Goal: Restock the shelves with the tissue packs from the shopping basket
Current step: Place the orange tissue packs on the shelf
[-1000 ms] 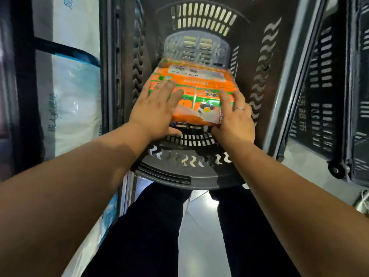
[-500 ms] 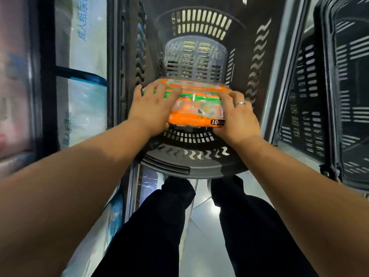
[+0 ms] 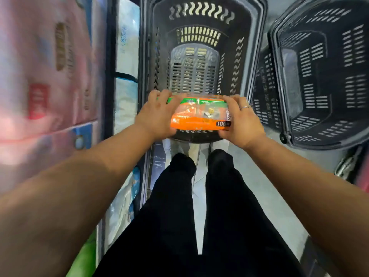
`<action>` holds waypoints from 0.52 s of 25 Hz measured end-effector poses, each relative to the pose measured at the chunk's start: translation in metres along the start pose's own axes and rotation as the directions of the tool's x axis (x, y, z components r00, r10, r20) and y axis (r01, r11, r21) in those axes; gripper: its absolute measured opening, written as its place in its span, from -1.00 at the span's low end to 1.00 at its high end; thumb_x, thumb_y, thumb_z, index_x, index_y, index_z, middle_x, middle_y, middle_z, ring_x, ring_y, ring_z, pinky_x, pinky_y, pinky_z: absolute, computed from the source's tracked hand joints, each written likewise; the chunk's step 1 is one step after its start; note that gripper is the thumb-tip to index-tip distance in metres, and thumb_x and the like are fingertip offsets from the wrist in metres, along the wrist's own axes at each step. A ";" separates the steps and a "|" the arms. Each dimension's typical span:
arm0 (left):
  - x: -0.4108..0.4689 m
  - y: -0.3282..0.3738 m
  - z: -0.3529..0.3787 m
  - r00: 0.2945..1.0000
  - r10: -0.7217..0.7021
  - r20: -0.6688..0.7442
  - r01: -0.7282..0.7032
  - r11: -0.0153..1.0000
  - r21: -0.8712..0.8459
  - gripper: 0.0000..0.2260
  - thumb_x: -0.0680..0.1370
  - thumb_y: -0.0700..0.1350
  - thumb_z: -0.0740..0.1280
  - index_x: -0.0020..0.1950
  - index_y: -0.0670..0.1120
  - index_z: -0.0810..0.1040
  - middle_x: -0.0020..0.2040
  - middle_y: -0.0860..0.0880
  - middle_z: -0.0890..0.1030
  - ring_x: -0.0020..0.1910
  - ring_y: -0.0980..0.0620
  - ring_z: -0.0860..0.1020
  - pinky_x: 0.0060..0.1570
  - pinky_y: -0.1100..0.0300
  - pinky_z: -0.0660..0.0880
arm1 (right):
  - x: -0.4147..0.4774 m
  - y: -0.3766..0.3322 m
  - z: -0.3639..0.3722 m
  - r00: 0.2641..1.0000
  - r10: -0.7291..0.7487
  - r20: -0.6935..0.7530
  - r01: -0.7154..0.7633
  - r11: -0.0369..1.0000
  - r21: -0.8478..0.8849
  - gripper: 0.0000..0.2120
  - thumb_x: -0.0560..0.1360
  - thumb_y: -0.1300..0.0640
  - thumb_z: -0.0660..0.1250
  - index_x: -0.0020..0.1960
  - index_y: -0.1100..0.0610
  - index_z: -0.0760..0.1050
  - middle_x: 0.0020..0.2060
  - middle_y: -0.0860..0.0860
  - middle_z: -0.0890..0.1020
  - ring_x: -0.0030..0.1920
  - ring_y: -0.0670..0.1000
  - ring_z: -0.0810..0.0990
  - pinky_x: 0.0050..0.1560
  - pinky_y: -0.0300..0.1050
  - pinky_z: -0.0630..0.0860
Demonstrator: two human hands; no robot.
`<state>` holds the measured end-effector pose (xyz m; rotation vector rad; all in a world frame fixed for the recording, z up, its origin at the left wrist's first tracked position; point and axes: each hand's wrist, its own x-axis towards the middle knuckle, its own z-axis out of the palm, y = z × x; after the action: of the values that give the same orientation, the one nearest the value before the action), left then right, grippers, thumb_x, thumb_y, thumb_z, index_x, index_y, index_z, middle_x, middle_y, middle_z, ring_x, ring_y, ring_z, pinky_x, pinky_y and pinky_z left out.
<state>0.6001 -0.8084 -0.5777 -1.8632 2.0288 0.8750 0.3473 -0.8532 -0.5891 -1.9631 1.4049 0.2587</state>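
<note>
The left hand (image 3: 159,114) and the right hand (image 3: 240,119) clasp the two ends of an orange and green tissue pack (image 3: 199,114), holding it over the near rim of the dark shopping basket (image 3: 201,136). A second basket (image 3: 319,76) lies to the right. Blurred pink and white packs (image 3: 50,76) fill the shelves (image 3: 109,66) on the left.

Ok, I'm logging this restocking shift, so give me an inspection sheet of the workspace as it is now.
Surface: pale floor, partly hidden by the person's legs.
Job's things: orange tissue pack above the near rim of the dark shopping basket; no other packs visible inside.
Clutter: second dark basket to the right.
Grippers: left hand and right hand grip the pack's ends.
Cables: nothing seen.
Surroundings: blurred packaged goods on shelves, left.
</note>
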 end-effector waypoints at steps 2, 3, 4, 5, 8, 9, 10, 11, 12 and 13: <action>-0.033 0.015 -0.025 1.000 -0.004 -0.005 0.003 0.997 -0.079 -0.13 0.30 0.04 0.50 0.52 0.02 0.15 0.33 -0.15 0.31 0.27 -0.22 0.23 0.20 -0.06 0.36 | -0.029 -0.010 -0.027 0.997 -0.059 -0.043 0.062 0.997 0.055 -0.14 0.24 0.10 0.54 0.47 0.06 0.25 0.38 0.10 0.29 0.20 0.24 0.49 0.17 0.20 0.51; -0.048 0.022 -0.038 1.000 0.004 -0.014 -0.006 0.994 -0.107 -0.12 0.30 0.04 0.51 0.52 0.02 0.16 0.33 -0.15 0.32 0.26 -0.23 0.23 0.17 -0.09 0.39 | -0.042 -0.012 -0.041 0.995 -0.071 -0.064 0.077 0.993 0.086 -0.14 0.25 0.11 0.56 0.47 0.10 0.26 0.40 0.13 0.27 0.23 0.23 0.48 0.21 0.19 0.50; -0.062 0.028 -0.052 1.000 0.006 -0.025 -0.009 0.993 -0.121 -0.12 0.29 0.05 0.52 0.52 0.02 0.17 0.32 -0.15 0.32 0.26 -0.23 0.24 0.14 -0.13 0.42 | -0.057 -0.015 -0.056 0.994 -0.074 -0.080 0.084 0.988 0.129 -0.11 0.24 0.12 0.60 0.47 0.13 0.26 0.42 0.14 0.25 0.28 0.17 0.45 0.28 0.14 0.46; -0.074 0.034 -0.066 0.999 0.001 -0.032 -0.005 0.992 -0.127 -0.11 0.29 0.05 0.53 0.53 0.03 0.17 0.32 -0.14 0.32 0.26 -0.23 0.24 0.13 -0.13 0.43 | -0.071 -0.017 -0.071 0.992 -0.071 -0.101 0.089 0.977 0.194 -0.05 0.21 0.12 0.64 0.48 0.14 0.24 0.43 0.15 0.23 0.33 0.06 0.40 0.33 0.06 0.41; -0.114 0.049 -0.115 0.996 -0.033 -0.084 0.014 0.978 -0.209 -0.08 0.23 0.13 0.51 0.51 0.00 0.22 0.27 -0.15 0.37 0.23 -0.22 0.30 0.19 -0.06 0.34 | -0.105 -0.024 -0.116 0.993 -0.081 -0.083 0.110 0.884 0.455 0.12 0.10 0.04 0.69 0.50 0.00 0.15 0.41 0.00 0.33 0.34 -0.12 0.38 0.34 -0.06 0.39; -0.130 0.053 -0.131 0.992 -0.038 -0.121 0.005 0.966 -0.259 -0.07 0.18 0.19 0.46 0.50 -0.01 0.25 0.24 -0.16 0.40 0.21 -0.21 0.33 0.21 -0.01 0.30 | -0.113 -0.027 -0.129 0.993 -0.110 -0.050 0.120 0.863 0.491 0.14 0.07 -0.03 0.68 0.50 -0.05 0.13 0.39 -0.06 0.37 0.33 -0.13 0.41 0.31 -0.10 0.41; -0.146 0.053 -0.145 0.987 -0.040 -0.154 -0.008 0.954 -0.301 -0.07 0.15 0.23 0.40 0.49 -0.01 0.27 0.22 -0.15 0.43 0.20 -0.19 0.36 0.22 0.04 0.26 | -0.120 -0.032 -0.140 0.989 -0.148 -0.030 0.144 0.861 0.488 0.15 0.06 -0.11 0.67 0.49 -0.05 0.14 0.38 -0.09 0.38 0.33 -0.14 0.42 0.30 -0.14 0.41; -0.161 0.056 -0.159 0.980 -0.032 -0.196 -0.033 0.946 -0.322 -0.08 0.14 0.24 0.37 0.47 0.01 0.29 0.22 -0.12 0.46 0.20 -0.17 0.39 0.22 0.09 0.25 | -0.126 -0.038 -0.152 0.978 -0.205 -0.031 0.195 0.856 0.480 0.16 0.05 -0.19 0.65 0.50 0.01 0.15 0.38 -0.08 0.39 0.34 -0.15 0.41 0.31 -0.16 0.40; -0.175 0.058 -0.171 0.974 -0.024 -0.224 -0.055 0.940 -0.338 -0.11 0.14 0.24 0.38 0.45 0.04 0.32 0.22 -0.09 0.48 0.21 -0.11 0.43 0.21 0.13 0.27 | -0.130 -0.044 -0.164 0.970 -0.243 -0.029 0.226 0.846 0.483 0.17 0.06 -0.23 0.64 0.50 0.06 0.17 0.36 -0.03 0.41 0.35 -0.16 0.41 0.32 -0.16 0.40; -0.189 0.061 -0.183 0.972 -0.014 -0.236 -0.075 0.929 -0.361 -0.15 0.14 0.22 0.42 0.41 0.06 0.35 0.21 -0.06 0.51 0.18 -0.05 0.46 0.18 0.15 0.32 | -0.131 -0.051 -0.175 0.963 -0.268 -0.026 0.244 0.828 0.504 0.16 0.07 -0.18 0.66 0.50 0.09 0.18 0.33 0.00 0.44 0.33 -0.19 0.43 0.29 -0.18 0.43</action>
<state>0.6078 -0.7599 -0.3124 -2.2315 2.1520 1.1620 0.3021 -0.8578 -0.3695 -1.6597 1.0264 -0.1776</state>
